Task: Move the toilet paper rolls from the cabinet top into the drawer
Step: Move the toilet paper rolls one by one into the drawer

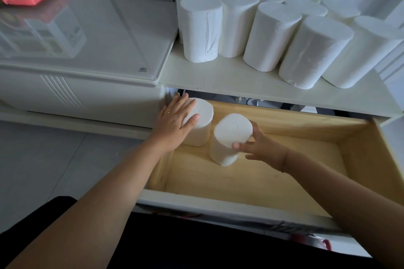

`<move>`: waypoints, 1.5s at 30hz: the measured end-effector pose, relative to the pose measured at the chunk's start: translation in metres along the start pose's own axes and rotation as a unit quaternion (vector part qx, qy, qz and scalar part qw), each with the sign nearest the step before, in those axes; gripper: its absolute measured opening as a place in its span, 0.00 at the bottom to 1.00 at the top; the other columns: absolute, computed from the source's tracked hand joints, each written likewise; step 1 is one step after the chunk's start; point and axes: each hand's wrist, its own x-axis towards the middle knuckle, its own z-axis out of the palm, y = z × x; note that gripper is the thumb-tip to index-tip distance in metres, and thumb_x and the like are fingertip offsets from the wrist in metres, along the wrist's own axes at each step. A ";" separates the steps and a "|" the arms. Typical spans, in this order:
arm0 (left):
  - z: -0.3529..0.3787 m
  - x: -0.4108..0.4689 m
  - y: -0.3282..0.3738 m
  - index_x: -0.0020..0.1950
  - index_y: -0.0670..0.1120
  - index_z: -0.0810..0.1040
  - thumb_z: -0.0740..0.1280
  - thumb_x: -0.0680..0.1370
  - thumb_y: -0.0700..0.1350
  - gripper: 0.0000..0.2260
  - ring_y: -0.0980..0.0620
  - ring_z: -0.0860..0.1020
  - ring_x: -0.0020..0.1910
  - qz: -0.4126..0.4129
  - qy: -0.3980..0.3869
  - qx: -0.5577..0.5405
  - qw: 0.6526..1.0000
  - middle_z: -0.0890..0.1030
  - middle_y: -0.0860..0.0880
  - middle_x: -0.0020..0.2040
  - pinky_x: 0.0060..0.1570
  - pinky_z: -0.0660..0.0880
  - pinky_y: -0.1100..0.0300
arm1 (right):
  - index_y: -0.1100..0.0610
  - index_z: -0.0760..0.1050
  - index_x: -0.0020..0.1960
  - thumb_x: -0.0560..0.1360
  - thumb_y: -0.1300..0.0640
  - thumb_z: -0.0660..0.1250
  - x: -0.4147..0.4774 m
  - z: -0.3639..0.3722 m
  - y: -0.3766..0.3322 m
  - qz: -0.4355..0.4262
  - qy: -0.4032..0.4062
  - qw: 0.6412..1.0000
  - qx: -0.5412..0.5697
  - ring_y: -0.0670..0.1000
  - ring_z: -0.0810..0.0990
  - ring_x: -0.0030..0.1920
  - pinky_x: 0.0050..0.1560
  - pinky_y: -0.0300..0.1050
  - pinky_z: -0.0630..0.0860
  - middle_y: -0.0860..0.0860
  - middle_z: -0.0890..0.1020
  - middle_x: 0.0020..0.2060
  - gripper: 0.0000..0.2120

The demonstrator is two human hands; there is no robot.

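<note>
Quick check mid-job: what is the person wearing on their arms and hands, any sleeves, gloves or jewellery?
No sleeves, gloves or watch are in view; both arms are uncovered. The left hand wears a thin gold ring on one finger; the right hand shows nothing worn.

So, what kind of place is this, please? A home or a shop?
Most likely a room in a home. The wooden drawer pulled open, the toilet paper rolls stocked on the cabinet top and the glossy low unit on a tiled floor suggest household storage.
</note>
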 end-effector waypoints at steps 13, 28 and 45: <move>-0.004 -0.001 0.005 0.76 0.53 0.58 0.49 0.80 0.58 0.24 0.58 0.43 0.75 -0.013 -0.003 -0.062 0.998 0.51 0.55 0.77 0.69 0.42 0.64 | 0.62 0.66 0.65 0.72 0.44 0.71 0.001 0.025 -0.026 0.147 -0.023 0.987 0.054 0.59 0.85 0.42 0.45 0.51 0.84 0.61 0.77 0.56 0.31; -0.005 -0.001 0.005 0.75 0.52 0.60 0.47 0.79 0.60 0.26 0.58 0.44 0.75 -0.020 0.002 -0.103 0.994 0.53 0.55 0.77 0.69 0.42 0.64 | 0.58 0.70 0.63 0.73 0.42 0.69 0.013 0.072 -0.034 0.135 -0.065 0.977 0.155 0.56 0.83 0.40 0.39 0.41 0.82 0.60 0.75 0.51 0.26; -0.002 0.001 0.002 0.76 0.54 0.57 0.54 0.81 0.55 0.24 0.58 0.43 0.75 -0.006 0.011 -0.032 0.999 0.50 0.56 0.77 0.68 0.44 0.63 | 0.57 0.70 0.66 0.74 0.37 0.64 0.016 0.056 -0.045 0.012 0.012 0.994 -0.107 0.50 0.82 0.48 0.51 0.50 0.81 0.51 0.79 0.53 0.29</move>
